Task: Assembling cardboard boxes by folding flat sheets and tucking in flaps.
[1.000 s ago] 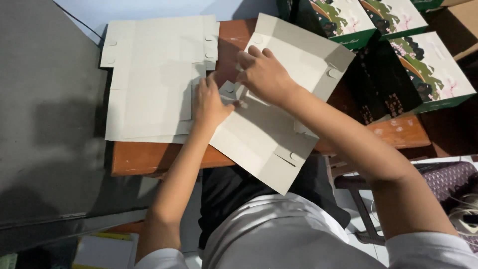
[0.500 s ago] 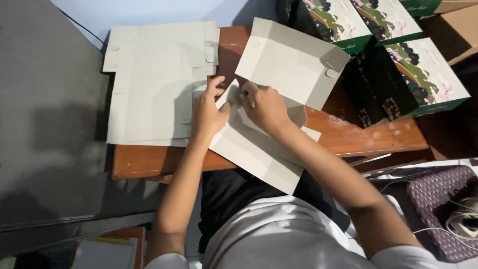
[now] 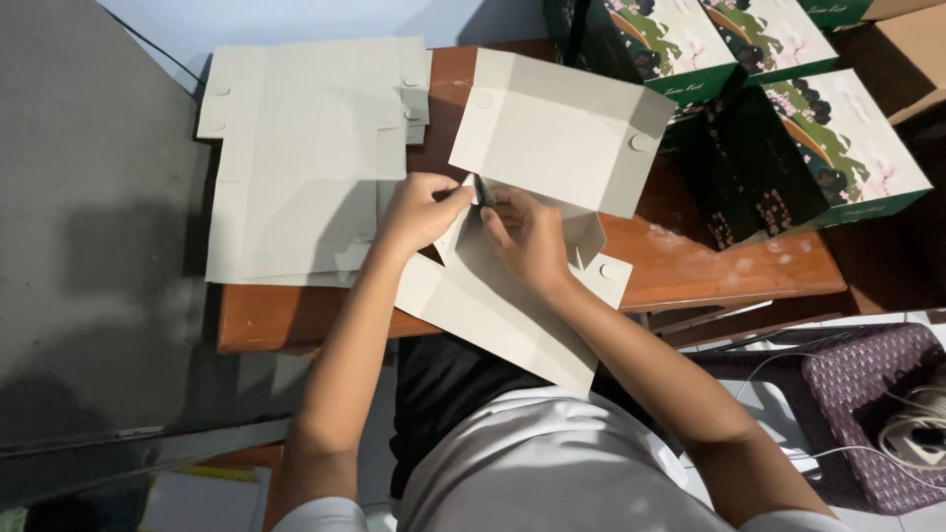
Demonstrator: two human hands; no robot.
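Both hands pinching flat grey carton blank (image 3: 512, 296) at fold, left hand (image 3: 422, 209) & right hand (image 3: 527, 236); prob. light, stiff-ish, creasable — best gripped nr edges/flaps.

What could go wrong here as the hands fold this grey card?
1. The card blank overhangs the table edge toward the lap, so it may slip or crease.
2. Both hands, left and right, pinch one small flap, which might tear.
3. The flat stack lies close beside and could get nudged.
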